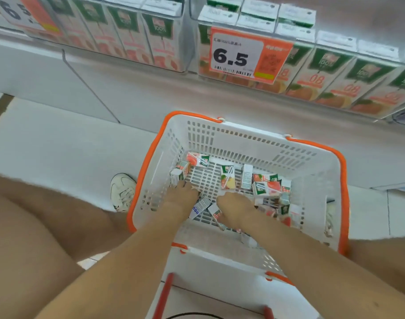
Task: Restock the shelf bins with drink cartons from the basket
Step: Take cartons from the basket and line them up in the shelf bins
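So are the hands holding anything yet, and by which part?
Cannot tell. Both the left hand and right hand are down among the cartons in the basket, backs up, any grip hidden.

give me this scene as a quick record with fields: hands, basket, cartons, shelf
left hand: down inside the basket, near its left wall; grip unclear
right hand: inside the basket, over loose cartons; grip unclear
basket: white, orange rim, below the shelf
loose cartons: several on the basket floor, at mixed angles
shelf bins: clear, filled with rows of stocked cartons
price tag: reads 6.5, on a bin front
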Demonstrator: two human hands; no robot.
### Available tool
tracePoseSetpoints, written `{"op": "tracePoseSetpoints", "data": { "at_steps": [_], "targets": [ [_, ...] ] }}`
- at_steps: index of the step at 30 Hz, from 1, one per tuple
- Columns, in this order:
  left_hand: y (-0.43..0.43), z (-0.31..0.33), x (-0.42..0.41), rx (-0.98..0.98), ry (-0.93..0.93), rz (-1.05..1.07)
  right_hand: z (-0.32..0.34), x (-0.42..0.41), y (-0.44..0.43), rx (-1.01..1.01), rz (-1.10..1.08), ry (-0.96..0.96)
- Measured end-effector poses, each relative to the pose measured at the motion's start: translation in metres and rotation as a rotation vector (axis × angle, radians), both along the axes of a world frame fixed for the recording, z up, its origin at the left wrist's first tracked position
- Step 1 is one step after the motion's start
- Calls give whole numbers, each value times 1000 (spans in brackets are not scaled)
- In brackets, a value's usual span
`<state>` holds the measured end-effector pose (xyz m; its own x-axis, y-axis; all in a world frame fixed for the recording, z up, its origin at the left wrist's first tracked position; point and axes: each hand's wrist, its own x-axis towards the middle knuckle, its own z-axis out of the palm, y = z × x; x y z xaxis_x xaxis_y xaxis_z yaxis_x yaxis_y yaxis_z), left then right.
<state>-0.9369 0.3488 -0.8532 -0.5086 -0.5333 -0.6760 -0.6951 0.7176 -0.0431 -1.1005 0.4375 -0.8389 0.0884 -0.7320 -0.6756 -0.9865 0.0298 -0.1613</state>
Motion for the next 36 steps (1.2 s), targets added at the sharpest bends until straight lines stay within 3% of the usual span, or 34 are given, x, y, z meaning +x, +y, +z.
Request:
{"op": "tracePoseSetpoints", "data": {
  "at_steps": [3,9,16,19,22,27,32,36],
  "targets": [
    [0,-9,1,-42,-88,-37,-16,10,7,5,-40,-8],
    [11,-23,-7,-31,-83,-40,-35,21,12,-21,-90,35],
    [18,-29,-17,-100,-112,-65,-18,-14,-6,207,-371,-223],
    [11,-21,-17,-37,36,26,-5,-36,-10,272,-423,-291],
    [4,-6,-16,167,285,284,16,-53,-14,295,-482,-343],
    [-13,27,-13,460,568,566,67,-78,-15,172,-590,-446],
    [-27,97,-19,549,768,623,138,-90,-10,72,-662,-564],
    [-34,169,-27,609,903,593,197,-80,-13,-137,-542,-585]
  ]
}}
